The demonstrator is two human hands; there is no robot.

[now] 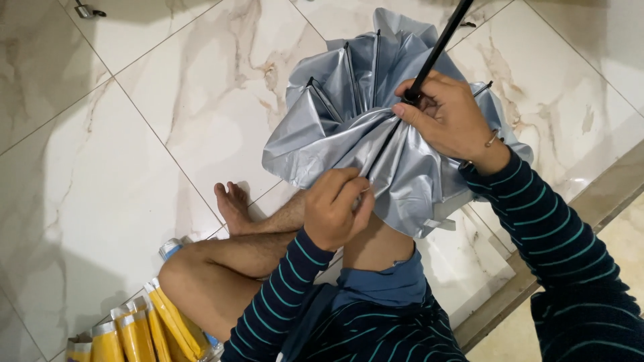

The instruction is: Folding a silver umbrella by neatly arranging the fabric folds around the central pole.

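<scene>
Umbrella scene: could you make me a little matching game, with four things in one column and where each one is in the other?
Things:
1. left hand
2. right hand
3. yellow packs
4. metal fitting

Places:
A. top left corner of the floor
B. around the black shaft above the silver cloth
C. bottom left, beside the bent knee
D. pinching the cloth's lower edge

Pairs: 1-D, 2-B, 3-C, 4-A
</scene>
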